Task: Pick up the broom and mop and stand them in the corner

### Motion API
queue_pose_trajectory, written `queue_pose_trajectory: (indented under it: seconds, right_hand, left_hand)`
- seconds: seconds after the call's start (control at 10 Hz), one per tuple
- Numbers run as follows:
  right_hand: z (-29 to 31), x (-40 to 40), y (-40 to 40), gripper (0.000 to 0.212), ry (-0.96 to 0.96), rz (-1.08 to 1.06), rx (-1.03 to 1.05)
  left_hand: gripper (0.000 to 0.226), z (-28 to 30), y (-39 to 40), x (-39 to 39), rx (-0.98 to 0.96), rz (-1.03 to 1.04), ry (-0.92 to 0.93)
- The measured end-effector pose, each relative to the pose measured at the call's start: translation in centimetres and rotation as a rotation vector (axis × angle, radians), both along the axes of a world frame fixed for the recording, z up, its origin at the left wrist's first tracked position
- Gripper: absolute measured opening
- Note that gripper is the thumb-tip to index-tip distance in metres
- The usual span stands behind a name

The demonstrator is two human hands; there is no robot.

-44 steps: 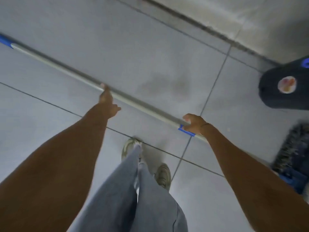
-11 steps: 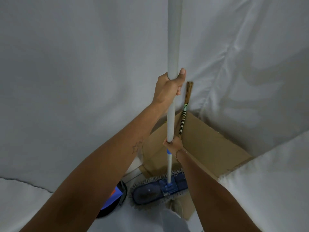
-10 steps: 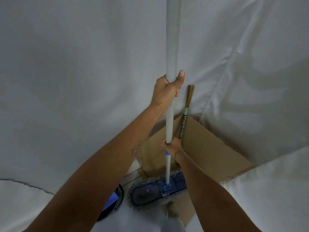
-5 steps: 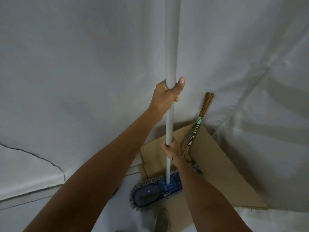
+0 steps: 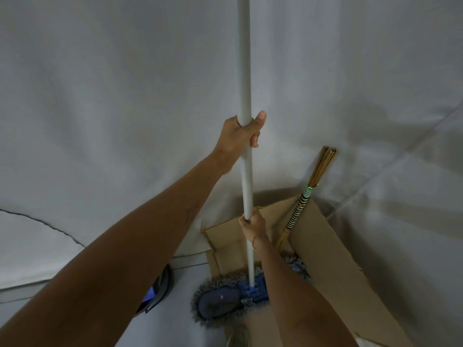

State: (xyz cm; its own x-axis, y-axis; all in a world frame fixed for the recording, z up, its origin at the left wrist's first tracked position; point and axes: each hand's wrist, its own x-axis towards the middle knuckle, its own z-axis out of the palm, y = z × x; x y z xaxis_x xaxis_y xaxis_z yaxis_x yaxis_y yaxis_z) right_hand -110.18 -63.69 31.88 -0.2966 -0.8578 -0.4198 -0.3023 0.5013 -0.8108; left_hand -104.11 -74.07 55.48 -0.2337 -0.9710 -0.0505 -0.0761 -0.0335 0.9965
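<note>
The mop stands nearly upright in front of me, its long grey handle (image 5: 244,71) running off the top of the frame. My left hand (image 5: 240,135) grips the handle high up. Lower down, my right hand (image 5: 253,221) is closed around the same handle. The blue fringed mop head (image 5: 225,298) rests flat on the floor by my foot. The broom (image 5: 304,196), with a striped grip and straw-coloured stalks, leans in the corner against the white cloth, to the right of the mop.
White fabric (image 5: 125,96) covers both walls of the corner. A flattened cardboard sheet (image 5: 333,261) lies on the floor under the broom and mop head. A dark round object (image 5: 160,289) with a blue patch sits at lower left, partly behind my left arm.
Earlier the mop lay on the tiled floor with both hands on it. Now it stands upright in the corner. In the last second the view shifted left; the grip stayed the same.
</note>
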Motion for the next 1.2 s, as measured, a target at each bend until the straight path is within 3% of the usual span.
queue_pose_trajectory:
  seconds: [0.6,0.7,0.8,1.0,1.1,1.2]
  right_hand:
    - [0.7,-1.2,-0.1,0.024,-0.063,0.056,0.058]
    - [1.0,-1.3,-0.2,0.015,-0.083,0.068,0.072]
    - [1.4,-1.5,0.0,0.025,-0.087,0.068,0.072]
    - [2.3,-2.4,1.5,0.044,-0.066,0.057,0.038]
    - [3.2,-2.7,2.8,0.046,-0.003,0.048,0.028]
    - [4.0,-2.1,4.3,0.039,0.107,0.054,0.014]
  left_hand:
    - [0.042,-0.2,-0.6,-0.4,0.004,-0.03,-0.051]
    - [0.033,-0.1,-0.5,-0.3,0.015,-0.034,-0.039]
    - [0.027,0.2,-0.4,0.0,-0.004,-0.066,-0.083]
    - [0.069,-0.2,0.9,3.6,0.106,-0.066,-0.254]
    - [0.077,-0.9,3.2,6.4,0.197,-0.12,-0.336]
    - [0.068,-2.4,5.9,9.4,0.245,-0.149,-0.398]
